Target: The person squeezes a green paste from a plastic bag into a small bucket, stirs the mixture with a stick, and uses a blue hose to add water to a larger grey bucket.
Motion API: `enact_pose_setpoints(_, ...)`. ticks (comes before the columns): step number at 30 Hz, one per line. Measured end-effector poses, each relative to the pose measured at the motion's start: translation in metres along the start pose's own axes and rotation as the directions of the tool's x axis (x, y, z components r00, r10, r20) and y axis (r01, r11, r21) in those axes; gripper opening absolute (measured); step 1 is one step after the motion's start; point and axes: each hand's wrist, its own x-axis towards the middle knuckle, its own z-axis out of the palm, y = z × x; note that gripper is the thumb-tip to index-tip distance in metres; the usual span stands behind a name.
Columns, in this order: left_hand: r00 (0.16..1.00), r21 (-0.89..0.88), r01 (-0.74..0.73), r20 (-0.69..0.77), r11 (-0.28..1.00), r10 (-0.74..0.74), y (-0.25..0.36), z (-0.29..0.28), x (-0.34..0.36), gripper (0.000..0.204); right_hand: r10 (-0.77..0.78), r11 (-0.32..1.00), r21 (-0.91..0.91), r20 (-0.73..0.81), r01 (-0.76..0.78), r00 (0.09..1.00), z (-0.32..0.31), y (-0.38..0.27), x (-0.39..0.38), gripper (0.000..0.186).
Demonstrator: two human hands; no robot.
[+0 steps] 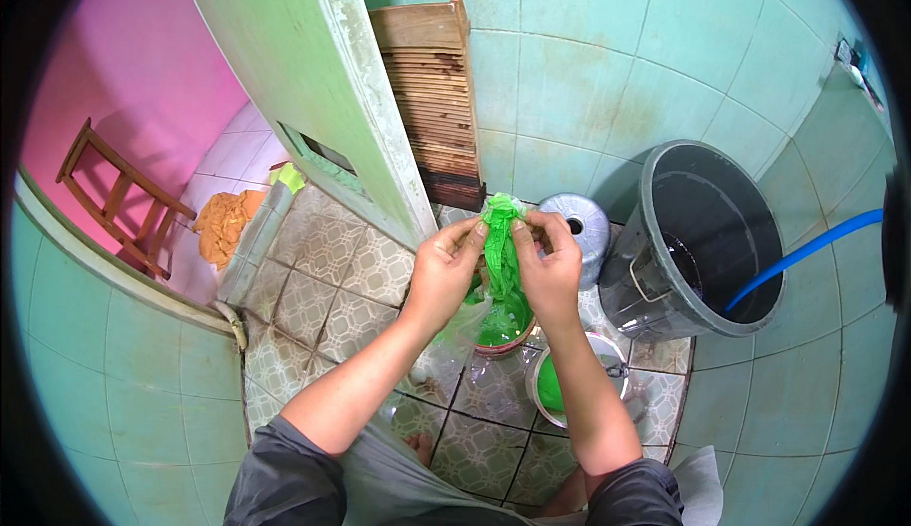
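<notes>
A wet, bunched strip of bright green cloth [504,251] hangs between my two hands. The fingertips of my left hand [442,272] pinch its upper left side, and those of my right hand [550,258] pinch the upper right. Below it stands a reddish-rimmed pail [501,348] with green liquid inside; the cloth's lower end reaches toward it, but whether they touch I cannot tell. Thin clear plastic [459,329] hangs beside the pail, under my left hand. A white bucket [576,416] with something green in it is partly covered by my right forearm.
A large dark bucket [660,232] with a blue hose [807,255] in it stands right. Behind my right hand is a greyish plastic jug [590,234]. A wooden washboard [427,99] leans on the wall by the door [304,70]. Orange cloth [228,227] lies beyond the doorway.
</notes>
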Motion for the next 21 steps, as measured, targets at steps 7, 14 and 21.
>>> enact_pose_setpoints(7,0.998,0.185,0.031,-0.068,0.982,-0.019,0.006,-0.005,0.003,0.02,0.088,0.996,0.018,0.037,-0.089,0.995,0.005,-0.008,-0.01,0.009)
enact_pose_setpoints(14,0.993,-0.063,0.101,-0.053,0.993,-0.104,0.002,-0.004,0.004,0.018,0.041,0.995,0.087,-0.001,-0.041,0.999,0.022,-0.013,-0.02,0.008)
enact_pose_setpoints(21,0.985,-0.176,0.153,-0.048,0.972,-0.164,0.0,-0.005,0.004,0.017,0.136,0.984,0.115,-0.003,-0.135,0.991,0.027,-0.005,-0.025,0.014)
